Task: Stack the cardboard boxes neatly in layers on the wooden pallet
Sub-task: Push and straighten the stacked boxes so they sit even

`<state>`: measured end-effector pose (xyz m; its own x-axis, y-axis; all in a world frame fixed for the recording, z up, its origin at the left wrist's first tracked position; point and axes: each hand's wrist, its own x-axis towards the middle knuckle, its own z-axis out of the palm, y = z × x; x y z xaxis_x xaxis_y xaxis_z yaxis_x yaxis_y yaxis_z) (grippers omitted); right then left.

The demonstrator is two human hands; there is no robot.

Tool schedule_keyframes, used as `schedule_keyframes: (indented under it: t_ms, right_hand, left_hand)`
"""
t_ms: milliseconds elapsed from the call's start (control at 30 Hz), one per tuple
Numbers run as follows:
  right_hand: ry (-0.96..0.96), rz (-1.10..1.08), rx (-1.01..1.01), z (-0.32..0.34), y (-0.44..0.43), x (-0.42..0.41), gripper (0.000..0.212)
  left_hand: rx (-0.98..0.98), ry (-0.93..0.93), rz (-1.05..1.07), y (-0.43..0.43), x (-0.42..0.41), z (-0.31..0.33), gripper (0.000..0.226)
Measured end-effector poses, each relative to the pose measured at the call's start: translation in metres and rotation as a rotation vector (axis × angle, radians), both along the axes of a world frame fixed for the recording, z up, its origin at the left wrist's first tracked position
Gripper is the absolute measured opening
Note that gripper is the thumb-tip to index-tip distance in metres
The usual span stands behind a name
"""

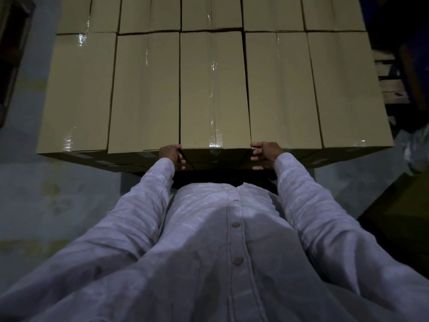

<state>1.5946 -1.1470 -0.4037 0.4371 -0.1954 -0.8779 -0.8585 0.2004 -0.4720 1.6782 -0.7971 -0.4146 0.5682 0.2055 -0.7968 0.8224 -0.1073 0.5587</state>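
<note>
Cardboard boxes (144, 89) lie in taped rows. Left grip (173, 156) holds the near left corner of the middle box (214, 89); right grip (264, 155) is wide, at its near right corner.

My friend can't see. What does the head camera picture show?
A person in a pale shirt reaches for the near corners of the middle box in a tidy layer of taped cardboard boxes. The left hand grips one corner; the right hand spreads its fingers by the other.

We log a pale, wrinkled long-sleeved shirt (204, 270), a stitched placket (239, 242) down its front with two round brown buttons (236, 224); both sleeves (130, 224) reach the wrists.
</note>
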Motion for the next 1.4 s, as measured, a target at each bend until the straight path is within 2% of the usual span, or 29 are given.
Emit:
schedule_keyframes:
  t_ms: [567, 833, 1000, 1100, 1267, 1400]
  right_hand:
    - [-0.013, -0.026, -0.031, -0.003, 0.006, -0.006, 0.051]
    - [-0.079, -0.101, -0.122, -0.010, 0.027, -0.005, 0.032]
    - [-0.187, -0.056, -0.212, 0.008, 0.038, 0.009, 0.045]
    - [-0.251, -0.105, -0.162, 0.029, 0.038, 0.039, 0.042]
    - [-0.388, -0.068, -0.198, 0.049, 0.026, 0.133, 0.039]
    - [-0.513, -0.007, -0.386, 0.029, 0.007, 0.236, 0.030]
  left_hand:
    - [0.024, -0.002, 0.018, 0.005, -0.005, -0.007, 0.042]
    - [0.061, -0.065, -0.080, 0.010, -0.012, -0.024, 0.040]
    - [0.085, -0.128, -0.141, -0.007, -0.001, 0.006, 0.035]
    - [0.075, -0.179, -0.130, -0.022, 0.028, 0.033, 0.026]
    - [0.117, -0.371, -0.238, -0.047, 0.128, 0.055, 0.027]
    - [0.186, -0.546, -0.229, -0.072, 0.230, 0.049, 0.015]
